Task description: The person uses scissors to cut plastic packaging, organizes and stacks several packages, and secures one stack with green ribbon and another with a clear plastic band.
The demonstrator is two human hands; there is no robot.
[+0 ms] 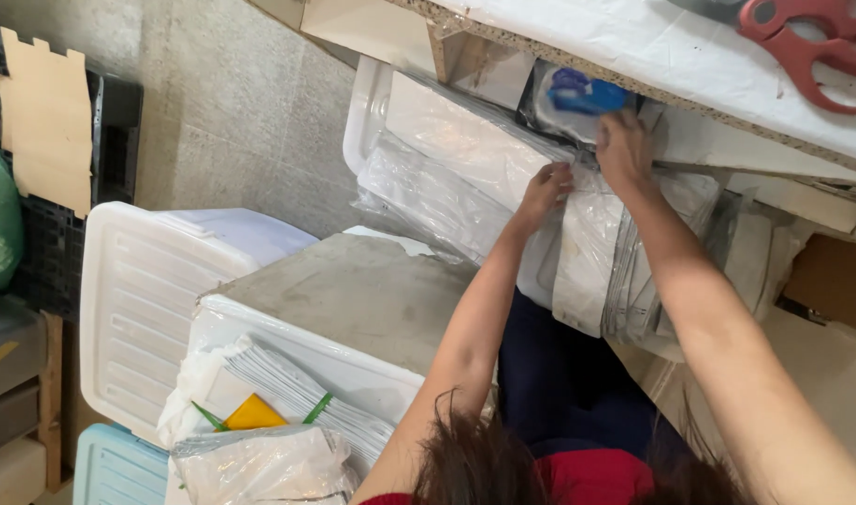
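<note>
Reaching under the tabletop (652, 47), I have my left hand (543, 192) pinching the edge of a white plastic mailer bag (591, 252) in the stack inside the white bin (367, 103). Beyond it, my right hand (622, 145) presses fingers-down on the same stack, beside a blue-printed packet (582, 93). Red scissors (806, 42) lie on the tabletop's far edge.

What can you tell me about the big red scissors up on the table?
The red scissors lie flat on the white-covered table, at the top right corner of the view. Only the handles show fully: two large loops that look like smooth red plastic. A dark bit of blade pokes out toward the left, cut off by the picture's edge. Neither hand touches them; the right hand reaches below the table edge.
</note>
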